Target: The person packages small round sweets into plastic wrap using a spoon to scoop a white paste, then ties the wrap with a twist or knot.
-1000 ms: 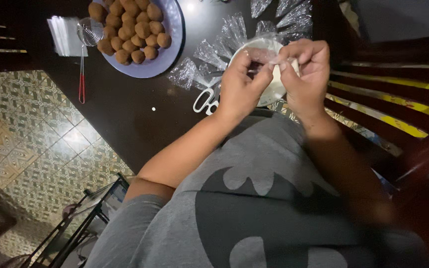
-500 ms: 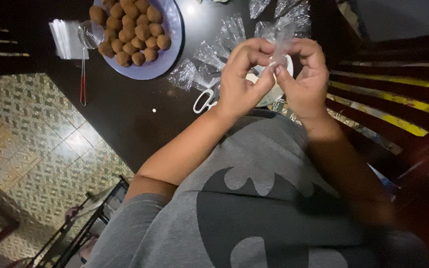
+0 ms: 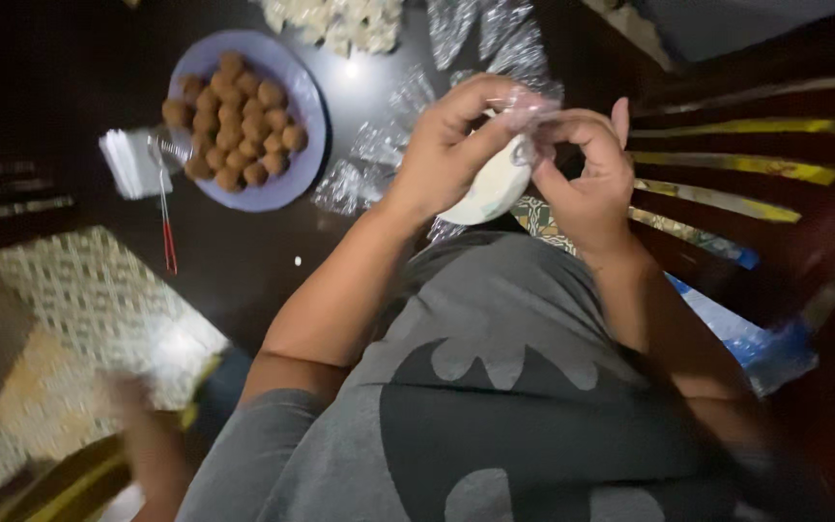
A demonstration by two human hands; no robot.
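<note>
Seen from above, a person in a grey shirt (image 3: 495, 387) sits at a dark table (image 3: 244, 251). Closest in, the left hand (image 3: 442, 155) and right hand (image 3: 582, 179) meet just above a small white bowl (image 3: 490, 188), each with a narrow fingertip grip on the same clear plastic wrapper (image 3: 524, 104), held in the air between them. The film looks thin and slippery, so a hard pull could tear it, or a loose pinch could let it drop into the bowl. Just past the hands lie more crinkled clear wrappers (image 3: 359, 174); a brushing wrist could scatter them. Farther left sits a lilac plate (image 3: 306, 101) piled with brown round sweets (image 3: 234, 121), beside it a red-handled strainer (image 3: 166, 217).
</note>
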